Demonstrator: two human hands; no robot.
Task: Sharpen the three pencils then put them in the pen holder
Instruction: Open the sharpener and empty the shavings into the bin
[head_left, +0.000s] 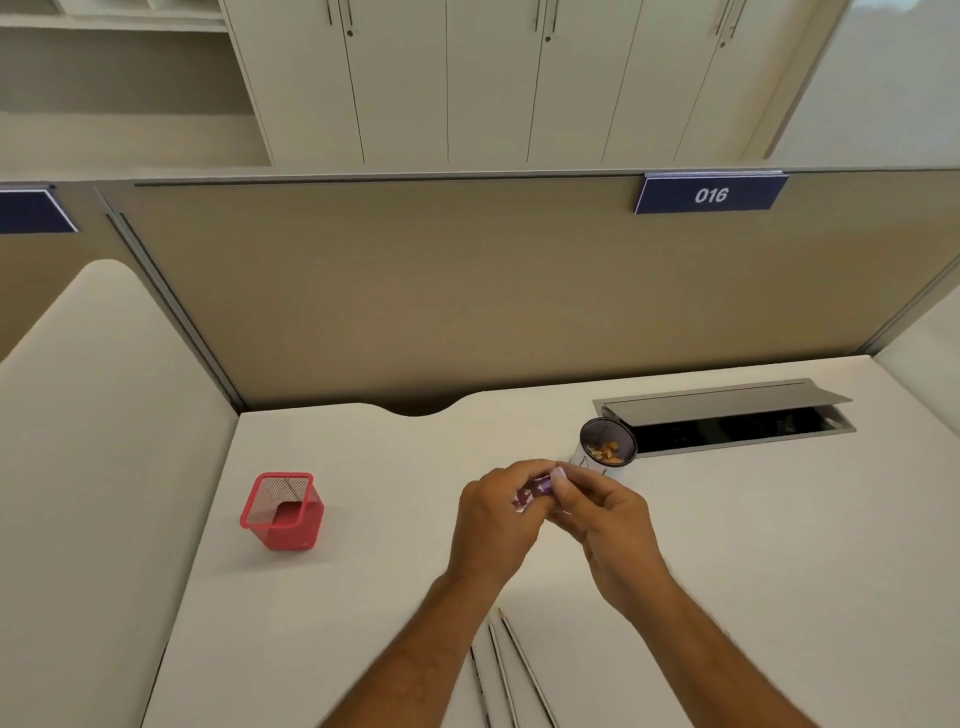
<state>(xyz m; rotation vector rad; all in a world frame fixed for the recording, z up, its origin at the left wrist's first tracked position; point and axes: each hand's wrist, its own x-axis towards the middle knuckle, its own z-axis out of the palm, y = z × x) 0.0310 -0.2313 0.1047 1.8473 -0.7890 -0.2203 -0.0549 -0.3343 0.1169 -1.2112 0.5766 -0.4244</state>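
Observation:
My left hand (496, 512) and my right hand (605, 512) meet above the middle of the white desk, both pinching a small purple-and-white sharpener (535, 491) between the fingertips. Three pencils (506, 670) lie side by side on the desk near its front edge, between my forearms, with their tips pointing away from me. The red mesh pen holder (283, 512) stands upright on the left of the desk, with nothing visible inside it. Just beyond my right hand stands a white cup (605, 447) with a dark rim that holds pencil shavings.
An open cable hatch (727, 415) with a raised grey flap is sunk into the desk at the back right. A tan partition (467, 291) carrying a blue "016" sign walls off the back. A rounded white divider (104, 415) borders the left side.

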